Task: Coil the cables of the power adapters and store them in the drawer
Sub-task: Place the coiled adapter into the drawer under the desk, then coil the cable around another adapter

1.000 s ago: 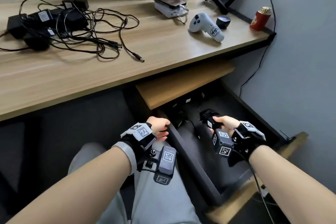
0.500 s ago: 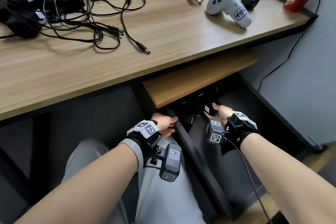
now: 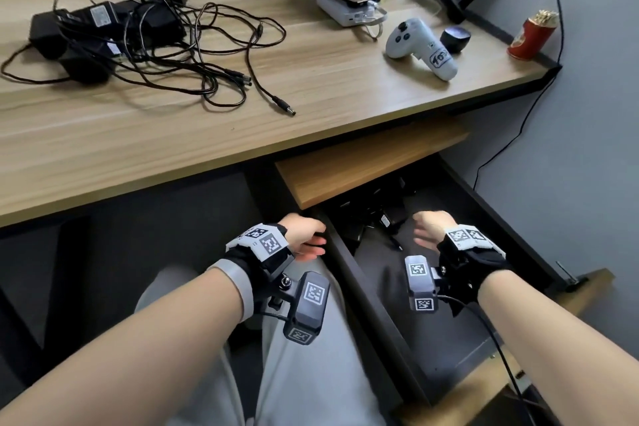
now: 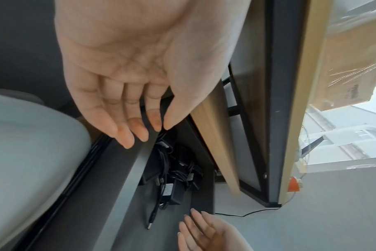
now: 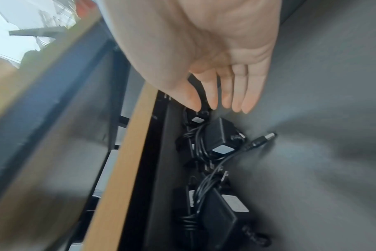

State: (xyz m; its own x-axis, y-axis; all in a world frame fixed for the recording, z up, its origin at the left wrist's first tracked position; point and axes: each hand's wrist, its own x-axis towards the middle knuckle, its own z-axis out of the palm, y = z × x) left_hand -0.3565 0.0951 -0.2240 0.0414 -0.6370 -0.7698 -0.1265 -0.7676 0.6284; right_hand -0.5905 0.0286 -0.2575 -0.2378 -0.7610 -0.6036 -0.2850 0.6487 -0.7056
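1. Right hand (image 3: pixel 430 228) is now empty: fingers straight and loose, hovering over the drawer (image 3: pixel 511 228) floor just beside the stored adapters (image 3: pixel 380 218). One second ago it gripped a black adapter above the drawer; half a second ago it was pushed in at the back, under the wood front lip. So the adapter has been let go and left at the back of the drawer.

2. Right wrist view confirms: fingertips (image 5: pixel 246 106) are clear of the adapters (image 5: pixel 220 135), nothing pinched. Several black bricks lie there with cables wound round them; one barrel plug (image 5: pixel 266 136) sticks out loose onto the drawer floor.

3. Left hand (image 3: pixel 304 235) is also released, fingers extended and relaxed, at the drawer's left side rail (image 3: pixel 349 273). Left wrist view shows the palm open and holding nothing; whether the fingertips (image 4: pixel 127 135) touch the rail I cannot tell. Earlier frames had this hand at the same rail, fingers more curled.

4. Judgement: one store step finished. The task is partway along, since a tangled pile (image 3: pixel 114 31) of uncoiled adapters and cables is on the desk (image 3: pixel 311 86), well apart from the drawer.

5. Other difference: head view has tilted back up, so the pile, controller (image 3: pixel 420 47) and red cup (image 3: pixel 530 38) show in full again.

6. Next call, likely: reach to the pile and free one adapter.
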